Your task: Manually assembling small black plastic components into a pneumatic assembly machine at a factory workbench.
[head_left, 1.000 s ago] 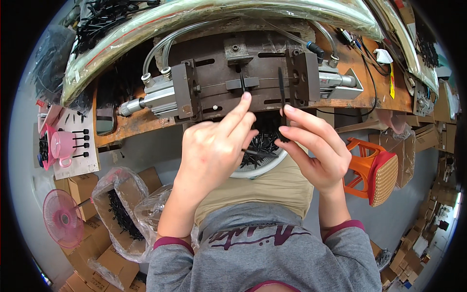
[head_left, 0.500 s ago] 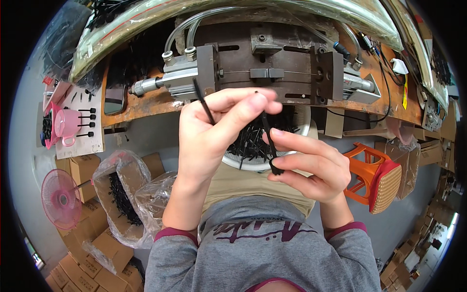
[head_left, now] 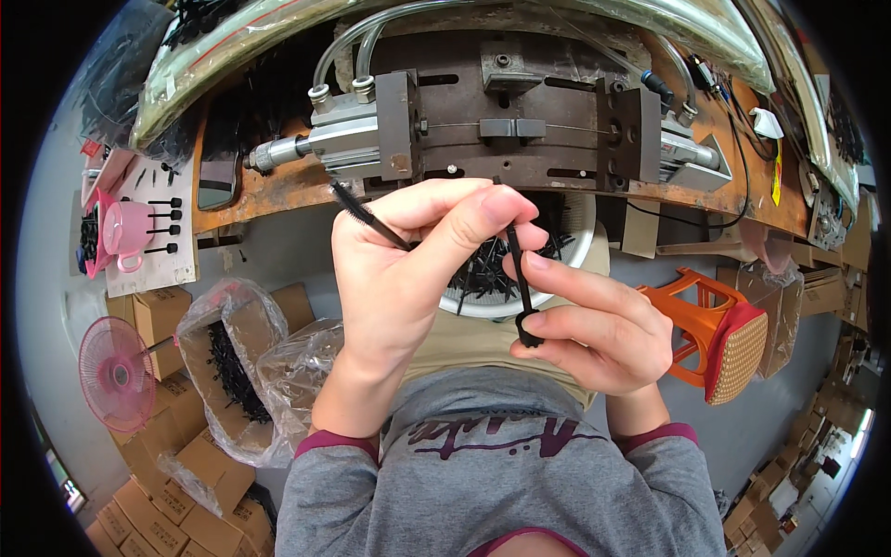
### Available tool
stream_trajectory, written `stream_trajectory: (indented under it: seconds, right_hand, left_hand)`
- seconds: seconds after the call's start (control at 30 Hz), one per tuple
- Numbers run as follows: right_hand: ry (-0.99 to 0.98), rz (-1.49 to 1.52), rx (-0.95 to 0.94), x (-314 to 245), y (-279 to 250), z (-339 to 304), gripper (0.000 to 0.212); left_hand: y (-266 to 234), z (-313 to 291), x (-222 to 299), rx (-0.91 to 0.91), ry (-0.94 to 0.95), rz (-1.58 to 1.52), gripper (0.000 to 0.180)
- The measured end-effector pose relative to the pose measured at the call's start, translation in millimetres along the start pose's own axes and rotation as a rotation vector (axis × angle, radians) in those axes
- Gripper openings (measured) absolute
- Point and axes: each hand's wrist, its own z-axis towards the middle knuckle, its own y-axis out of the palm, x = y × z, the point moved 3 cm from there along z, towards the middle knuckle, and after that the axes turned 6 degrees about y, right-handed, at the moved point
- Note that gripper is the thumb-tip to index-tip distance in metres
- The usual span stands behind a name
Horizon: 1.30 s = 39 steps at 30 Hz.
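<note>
My left hand (head_left: 394,269) is closed around a black mascara brush (head_left: 355,206), whose bristled end sticks out at the left above the wrist. The thumb and fingertips of that hand also pinch the upper end of a thin black rod (head_left: 521,274). With its fingers on the lower part of this rod, my right hand (head_left: 608,325) grips it at the wide round end. The rod stands nearly upright between both hands. Below and behind them a white basin (head_left: 588,218) on my lap holds many loose black sticks, partly hidden by my hands.
Across the wooden bench (head_left: 269,209) stands a metal clamping fixture (head_left: 450,121) with cylinders and clear hoses. At left are a pink cup (head_left: 127,232), several black brushes, a pink fan (head_left: 116,376) and a plastic-lined box (head_left: 232,371). An orange stool (head_left: 696,316) stands right.
The mascara brush in my left hand has tipped further left, its bristles showing more clearly. Both hands remain together on the rod, whose round end is slightly lower. The view has shifted a little.
</note>
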Motion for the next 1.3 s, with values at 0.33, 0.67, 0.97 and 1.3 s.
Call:
stream_trajectory:
  seconds: [0.33,0.67,0.97,1.3]
  right_hand:
    - [0.031,-0.006,0.000,-0.1,5.6,-0.9,0.032]
    - [0.025,-0.340,0.107,31.5,2.6,15.0,0.025]
    - [-0.040,-0.861,-0.022,39.8,30.1,36.0,0.019]
    - [-0.029,-0.874,-0.049,37.8,27.1,39.8,0.013]
  left_hand:
    - [-3.2,-3.9,-9.6,0.013,-0.064,-0.046,0.018]
    - [-11.1,-10.9,-24.9,-0.067,-0.122,0.054,0.016]
    - [-21.0,-18.6,-8.2,-0.255,-0.136,-0.174,0.064]
    - [-20.3,-26.2,2.9,-0.079,0.064,0.097,0.051]
